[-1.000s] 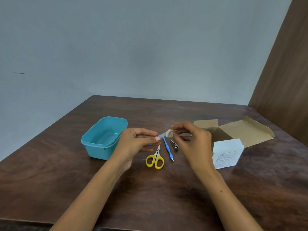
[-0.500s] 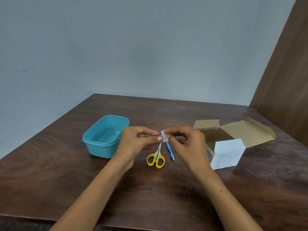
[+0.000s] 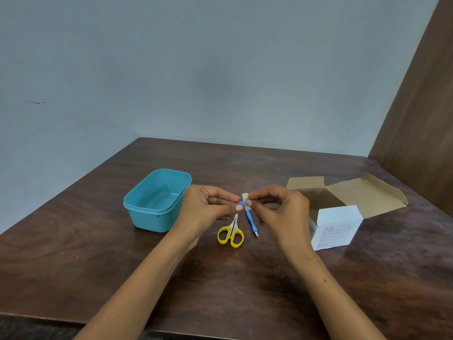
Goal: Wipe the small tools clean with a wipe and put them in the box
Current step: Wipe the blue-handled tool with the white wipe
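My left hand (image 3: 208,208) pinches a small tool whose blue end (image 3: 241,204) shows just past my fingertips; the rest of it is hidden. My right hand (image 3: 278,211) pinches a small white wipe (image 3: 245,198) against that end. Both hands hover above the table. Below them lie yellow-handled scissors (image 3: 231,235) and a thin blue-handled tool (image 3: 251,220). A dark metal piece (image 3: 260,219) peeks out from behind my right hand. The teal plastic box (image 3: 137,204) stands open and empty to the left of my left hand.
An open cardboard carton (image 3: 343,192) with a white printed front (image 3: 335,228) sits at the right of my right hand. The brown wooden table (image 3: 220,290) meets a brown panel on the right and a grey wall behind.
My right hand has slid the wipe leftwards along the held tool, up to my left fingertips. The dark metal piece on the table is now mostly covered by my right hand.
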